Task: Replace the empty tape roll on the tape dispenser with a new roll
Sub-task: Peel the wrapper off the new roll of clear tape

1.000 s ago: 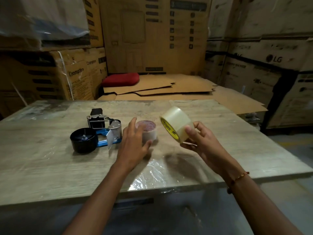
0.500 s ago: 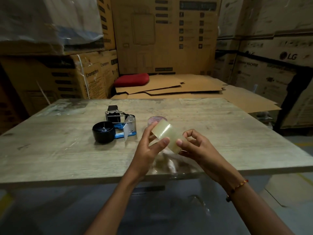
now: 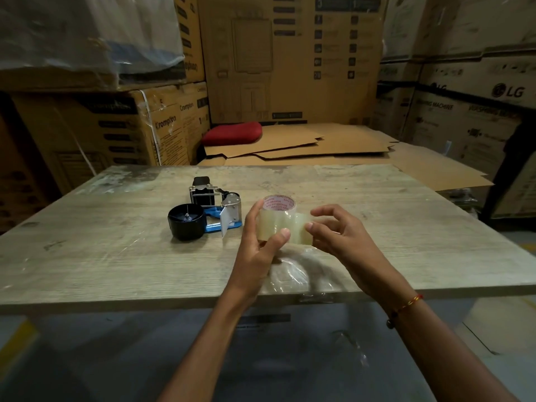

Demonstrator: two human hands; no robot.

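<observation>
Change: the new roll, which the right hand alone was holding up a second ago while the left hand was resting on the empty core, is now sitting between both hands, lower and nearer the body; the head has also been moving in, so the bench is looking larger.
Meaning: the person is probably hunting for the loose tape end before loading, so the swap is at its mid-stage; the dispenser's hub is already bare and waiting.
Bench: a broad, pale wood-grain board, matte and scuffed, with a crinkled clear plastic film lying glossy by its near edge.
Dispenser: lying on its side left of the hands, well apart from the roll; black round plastic hub, blue handle, bright metal plate.
New roll: a thick, translucent yellowish cylinder, smooth and shiny, held just above the bench.
Empty core: a thin cardboard ring with red print, standing just behind the new roll.
Left hand: its grip is curling round the roll's left side, thumb in front.
Right hand: fingertips are pinching the roll's right edge; whether a nail is lifting tape is too blurred to say.
</observation>
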